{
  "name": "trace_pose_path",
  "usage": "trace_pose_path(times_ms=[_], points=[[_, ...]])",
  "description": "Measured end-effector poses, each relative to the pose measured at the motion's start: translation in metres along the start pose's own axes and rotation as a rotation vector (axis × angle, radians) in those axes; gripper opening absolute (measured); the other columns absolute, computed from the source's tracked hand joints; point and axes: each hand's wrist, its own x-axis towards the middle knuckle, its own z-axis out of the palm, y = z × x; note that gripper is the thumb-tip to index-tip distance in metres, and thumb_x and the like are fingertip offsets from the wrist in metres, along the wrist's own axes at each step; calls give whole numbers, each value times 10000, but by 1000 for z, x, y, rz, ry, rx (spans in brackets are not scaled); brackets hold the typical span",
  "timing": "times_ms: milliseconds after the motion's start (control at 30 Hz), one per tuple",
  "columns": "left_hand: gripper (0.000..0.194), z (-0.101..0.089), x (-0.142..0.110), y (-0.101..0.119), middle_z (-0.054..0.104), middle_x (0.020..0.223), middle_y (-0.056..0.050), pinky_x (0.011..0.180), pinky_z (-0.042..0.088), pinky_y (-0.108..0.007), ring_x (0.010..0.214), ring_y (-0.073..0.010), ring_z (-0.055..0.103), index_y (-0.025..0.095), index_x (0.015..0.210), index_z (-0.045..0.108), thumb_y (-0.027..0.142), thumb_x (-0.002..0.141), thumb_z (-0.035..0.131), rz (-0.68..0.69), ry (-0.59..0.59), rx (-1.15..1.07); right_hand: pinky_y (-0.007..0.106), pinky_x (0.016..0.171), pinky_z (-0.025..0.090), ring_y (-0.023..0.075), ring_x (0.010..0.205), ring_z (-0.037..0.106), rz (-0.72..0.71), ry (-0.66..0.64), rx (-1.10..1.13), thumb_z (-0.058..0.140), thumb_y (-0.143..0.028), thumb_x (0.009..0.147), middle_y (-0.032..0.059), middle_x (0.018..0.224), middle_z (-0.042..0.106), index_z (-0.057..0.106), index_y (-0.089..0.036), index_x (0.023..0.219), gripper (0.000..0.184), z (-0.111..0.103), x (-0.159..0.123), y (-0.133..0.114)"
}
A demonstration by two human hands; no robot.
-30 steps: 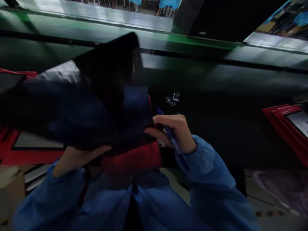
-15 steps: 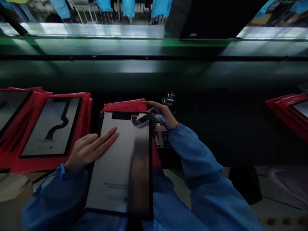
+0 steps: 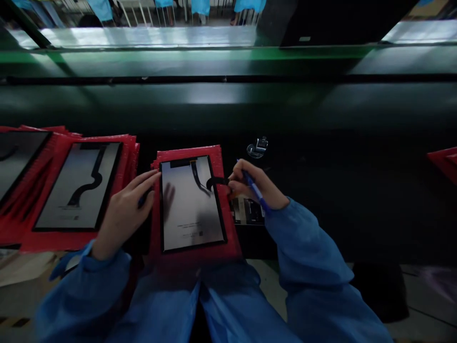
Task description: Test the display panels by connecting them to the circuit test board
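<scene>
Head view: right hand (image 3: 255,183) pinches black ribbon cable (image 3: 217,181), also grips blue pen (image 3: 255,189); left hand (image 3: 123,216) loosely spread beside display panel (image 3: 187,205).

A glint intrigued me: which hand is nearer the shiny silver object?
Right: the right hand is just below the silver object in view; the left hand is farther, beside the central grey rectangular panel.

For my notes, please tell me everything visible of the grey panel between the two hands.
The panel is a rectangle with a glossy grey face, black border and small dark print near the bottom. It lies slightly turned on red wrapping. A black ribbon strip curves from its top; its end appears pinched in the right grip, beyond the panel's right edge. The left grip is by the left edge; contact is unclear.
</scene>
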Motion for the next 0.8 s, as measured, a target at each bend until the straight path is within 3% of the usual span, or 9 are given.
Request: trace_pose_path(times_ms=[67,133,200,267,367,500,667,800], points=[[404,7,6,24,643,1383,-83,750,570,-276,1036,-203,698,206,1344,625,289,967,508,-23,-5,-290,271,680,535,150,757,690,-15,-55,-57,678,-378,908,-1,825,651,383,-246,831,333,15,-1,2],[444,20,13,47,655,1340,-91,580,508,-233,700,-107,658,202,1390,584,310,964,521,-58,-137,-496,255,663,514,144,726,686,-8,-75,-136,666,-409,916,-4,806,650,375,-244,823,347,27,-3,5],[418,34,19,60,723,1112,-64,498,432,-220,543,-71,543,180,1336,619,334,958,530,-110,-267,-635,240,637,486,132,679,657,-11,-65,-234,653,-413,921,-6,786,651,368,-243,812,349,34,-4,10],[330,43,22,65,702,864,-21,488,395,-214,533,-79,510,156,1165,692,349,941,547,-166,-332,-724,228,609,449,118,640,610,-39,-42,-329,629,-373,928,-13,765,638,368,-242,807,316,38,-5,13],[217,47,21,63,612,705,14,493,372,-214,547,-91,496,145,959,687,317,909,563,-245,-346,-810,213,578,395,97,594,533,-93,-29,-396,582,-292,929,-32,724,587,371,-240,810,249,40,-5,15],[103,46,20,58,560,688,23,546,386,-227,599,-105,496,160,844,629,242,855,568,-281,-341,-848,207,568,372,88,583,481,-117,-32,-386,536,-267,939,-40,706,547,354,-238,795,234,44,-5,14],[93,49,23,60,564,696,19,588,400,-240,644,-120,509,175,777,602,241,840,583,-215,-332,-849,212,534,347,80,542,421,-116,-20,-371,557,-280,938,-57,672,500,355,-239,788,255,47,-5,18],[163,40,19,57,606,697,12,539,381,-239,586,-115,514,171,825,646,323,865,602,-256,-300,-865,225,555,416,99,578,542,-103,-5,-229,573,-298,956,-34,707,586,345,-245,795,284,47,-6,21]])
